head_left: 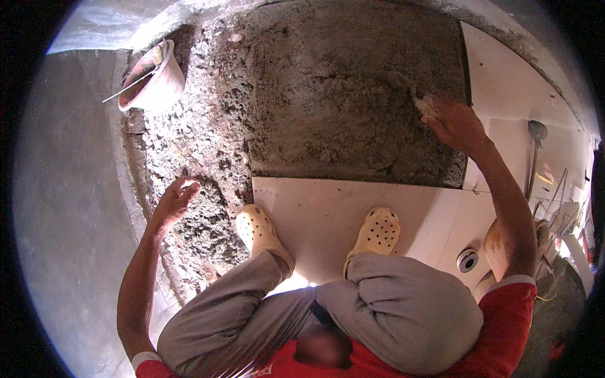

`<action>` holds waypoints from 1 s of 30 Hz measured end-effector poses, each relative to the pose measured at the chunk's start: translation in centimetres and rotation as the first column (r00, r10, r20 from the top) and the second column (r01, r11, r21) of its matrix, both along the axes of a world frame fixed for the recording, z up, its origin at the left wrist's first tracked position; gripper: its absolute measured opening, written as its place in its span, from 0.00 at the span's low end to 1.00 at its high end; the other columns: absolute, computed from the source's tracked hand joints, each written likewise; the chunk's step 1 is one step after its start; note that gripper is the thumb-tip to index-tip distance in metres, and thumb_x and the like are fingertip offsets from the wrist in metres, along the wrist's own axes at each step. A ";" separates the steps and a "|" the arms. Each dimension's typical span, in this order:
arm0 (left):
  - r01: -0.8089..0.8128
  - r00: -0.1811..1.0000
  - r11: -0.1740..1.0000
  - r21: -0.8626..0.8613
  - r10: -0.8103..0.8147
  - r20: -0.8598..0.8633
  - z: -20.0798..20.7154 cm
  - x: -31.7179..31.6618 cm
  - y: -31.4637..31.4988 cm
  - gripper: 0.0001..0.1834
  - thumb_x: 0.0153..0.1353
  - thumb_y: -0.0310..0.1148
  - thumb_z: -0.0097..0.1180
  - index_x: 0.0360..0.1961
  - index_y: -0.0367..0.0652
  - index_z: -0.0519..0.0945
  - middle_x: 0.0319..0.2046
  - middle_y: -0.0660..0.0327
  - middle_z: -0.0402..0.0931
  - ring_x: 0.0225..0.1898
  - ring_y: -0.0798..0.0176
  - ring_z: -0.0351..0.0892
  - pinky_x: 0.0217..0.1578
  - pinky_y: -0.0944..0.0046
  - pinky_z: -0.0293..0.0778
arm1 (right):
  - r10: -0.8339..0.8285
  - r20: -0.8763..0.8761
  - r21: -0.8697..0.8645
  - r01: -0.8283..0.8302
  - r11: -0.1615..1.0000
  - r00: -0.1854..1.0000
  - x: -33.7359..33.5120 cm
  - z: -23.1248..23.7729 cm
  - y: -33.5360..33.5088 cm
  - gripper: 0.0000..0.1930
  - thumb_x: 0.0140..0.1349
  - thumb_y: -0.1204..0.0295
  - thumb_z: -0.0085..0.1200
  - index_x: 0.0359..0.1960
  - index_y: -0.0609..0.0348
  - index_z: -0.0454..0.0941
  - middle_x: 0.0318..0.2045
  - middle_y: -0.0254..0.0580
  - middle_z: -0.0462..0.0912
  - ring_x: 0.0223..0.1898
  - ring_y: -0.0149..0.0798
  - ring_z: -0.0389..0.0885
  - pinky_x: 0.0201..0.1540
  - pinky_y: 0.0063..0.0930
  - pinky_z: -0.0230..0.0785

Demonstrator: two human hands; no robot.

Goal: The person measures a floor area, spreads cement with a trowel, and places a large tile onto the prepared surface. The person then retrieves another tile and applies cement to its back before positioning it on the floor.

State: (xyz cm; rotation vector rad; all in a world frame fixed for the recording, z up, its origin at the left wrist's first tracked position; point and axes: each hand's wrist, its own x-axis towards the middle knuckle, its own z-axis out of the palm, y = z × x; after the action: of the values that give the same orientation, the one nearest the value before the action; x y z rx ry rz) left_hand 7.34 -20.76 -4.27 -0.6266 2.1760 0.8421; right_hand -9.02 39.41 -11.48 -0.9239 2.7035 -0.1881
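A broad bed of wet grey mortar (340,107) fills the middle, rough and ridged in places. Over its right part is my right hand (450,123), with the fingers closed and mortar on the fingertips. What they grip is hidden against the grey; a faint curved edge shows just beyond them. On the left, my left hand (176,200) hangs over a strip of coarse, crumbly mortar (217,126). Its fingers are loosely bent and apart, with nothing visible in them.
A pinkish bucket (165,82) with a stick lies tilted at the upper left. White tiles (328,200) border the mortar in front and to the right. My feet, in yellow clogs (378,230), stand there. A long-handled tool (535,142), a round drain (467,260) and clutter lie right.
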 end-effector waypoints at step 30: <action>0.202 0.978 0.979 -0.034 -0.203 -0.036 0.3 -1.6 1.0 0.26 0.69 0.53 0.49 0.51 0.39 0.76 0.44 0.55 0.75 0.41 0.63 0.75 0.41 0.62 0.71 | -0.240 0.108 -0.105 0.251 0.962 0.965 6.3 0.8 -1.2 0.22 0.67 0.58 0.49 0.53 0.64 0.75 0.44 0.58 0.82 0.45 0.59 0.81 0.48 0.47 0.73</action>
State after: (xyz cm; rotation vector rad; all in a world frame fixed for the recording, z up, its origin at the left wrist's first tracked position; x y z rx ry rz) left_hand 5.72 -19.76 -3.97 -0.3970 2.2469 0.7192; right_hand -2.71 38.21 -10.67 -0.5882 2.7354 -0.4353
